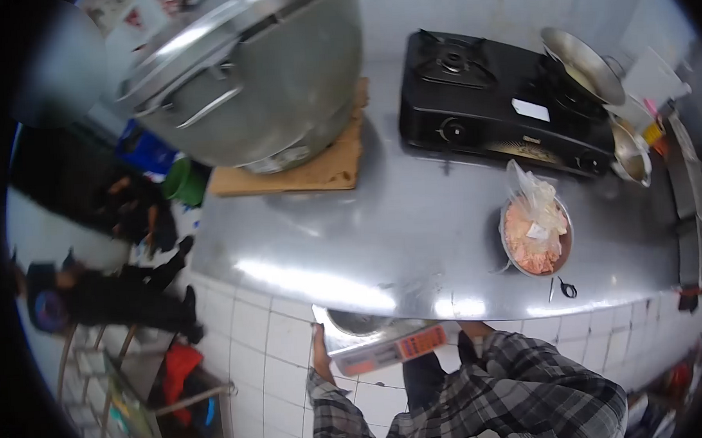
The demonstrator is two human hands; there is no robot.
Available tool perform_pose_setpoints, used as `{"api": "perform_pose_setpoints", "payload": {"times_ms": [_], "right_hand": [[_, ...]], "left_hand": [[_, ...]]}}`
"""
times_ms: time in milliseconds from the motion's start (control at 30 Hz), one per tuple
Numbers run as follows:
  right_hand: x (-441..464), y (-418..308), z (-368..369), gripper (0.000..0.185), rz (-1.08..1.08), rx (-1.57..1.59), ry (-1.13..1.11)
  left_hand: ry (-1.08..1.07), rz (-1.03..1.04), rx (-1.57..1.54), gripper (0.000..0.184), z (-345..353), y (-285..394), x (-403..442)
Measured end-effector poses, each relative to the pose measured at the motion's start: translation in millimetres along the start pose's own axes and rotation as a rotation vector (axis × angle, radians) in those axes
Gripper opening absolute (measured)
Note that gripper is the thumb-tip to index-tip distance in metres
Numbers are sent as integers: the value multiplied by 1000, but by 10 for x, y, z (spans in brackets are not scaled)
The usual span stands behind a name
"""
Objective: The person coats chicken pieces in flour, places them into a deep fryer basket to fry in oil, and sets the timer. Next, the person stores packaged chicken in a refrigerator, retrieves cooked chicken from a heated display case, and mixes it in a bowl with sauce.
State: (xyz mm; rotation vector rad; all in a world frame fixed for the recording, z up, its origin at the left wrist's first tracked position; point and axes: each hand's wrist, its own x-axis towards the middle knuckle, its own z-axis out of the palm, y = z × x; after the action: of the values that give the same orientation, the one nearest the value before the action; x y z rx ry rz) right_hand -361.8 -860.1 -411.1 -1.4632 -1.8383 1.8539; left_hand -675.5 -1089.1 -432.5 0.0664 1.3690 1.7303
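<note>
A digital weighing scale (384,352) with a metal top and an orange-marked panel is at the table's front edge, close to my body. My left hand (321,355) grips its left side, the fingers partly hidden. At its right end is my right hand (475,331), mostly hidden by the table edge and the plaid sleeve, so its fingers do not show. On the steel table (422,239), a metal bowl (569,248) contains pinkish, minced-looking food (528,239) with a clear plastic bag (534,195) on top. Black-handled scissors (567,289) lie near the edge.
A big metal pot (275,89) stands on cardboard (341,168) at the back left. Behind the bowl is a black two-burner stove (472,120) with a wok (583,64). People in dark clothes (119,299) are at the left, near a cluttered rack (111,386).
</note>
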Motion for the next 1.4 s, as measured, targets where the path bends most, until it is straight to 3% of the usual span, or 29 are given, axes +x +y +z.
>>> {"api": "perform_pose_setpoints", "payload": {"times_ms": [33,100,267,433,567,667,733,800,833,867,933,967,1000,1033,1067,1100,1167,1233,1333,1400], "right_hand": [[33,-19,42,67,18,3,28],[104,-64,145,65,43,1,70],[152,-150,290,58,110,-15,121],[44,-154,358,52,153,-35,99],[-245,-275,271,48,121,-96,-40],[-668,-459,-25,45,6,-162,-343],[-1099,-584,-512,42,187,-80,-599],[-1410,-644,-1148,40,605,183,-559],[-1580,-779,-1524,48,443,204,-456],[-1710,-849,-1872,45,261,229,-214],[-1604,-932,-2204,34,-21,181,493],[-1501,-1144,-2328,34,-91,148,645],[-1416,-1398,-2382,36,-120,152,688],[-1315,-1395,-2474,38,-171,274,606],[-1108,-1310,-2528,40,-215,396,518],[-860,-1185,-2572,43,-256,517,432],[-587,-782,-2663,36,-453,403,340],[-527,-799,-2584,33,-542,428,329],[-649,-929,-2443,33,-538,404,294],[-728,-1072,-2358,34,-525,368,262]], "left_hand": [[15,-69,72,56,-506,-154,523],[-43,-45,48,44,-879,-145,1126],[80,-102,25,43,-927,397,1875],[223,-86,-29,42,-976,518,2117],[426,26,-71,42,-808,583,1979],[640,238,-82,41,-490,619,1611],[758,413,-46,41,-169,667,1281],[898,544,78,40,299,667,719],[984,519,172,38,603,729,342],[1001,609,438,34,687,612,87],[842,812,615,31,1220,583,-366],[766,909,704,29,1524,604,-558],[515,927,674,28,1856,638,-693],[267,936,642,27,2165,668,-779],[-99,757,438,26,2346,547,-700],[-279,525,594,30,2698,675,-825],[-592,265,416,41,3172,333,-745],[-745,-53,565,51,3535,231,-784],[-731,-503,213,57,3938,217,-910],[-711,-384,98,56,3899,57,-862]]}}
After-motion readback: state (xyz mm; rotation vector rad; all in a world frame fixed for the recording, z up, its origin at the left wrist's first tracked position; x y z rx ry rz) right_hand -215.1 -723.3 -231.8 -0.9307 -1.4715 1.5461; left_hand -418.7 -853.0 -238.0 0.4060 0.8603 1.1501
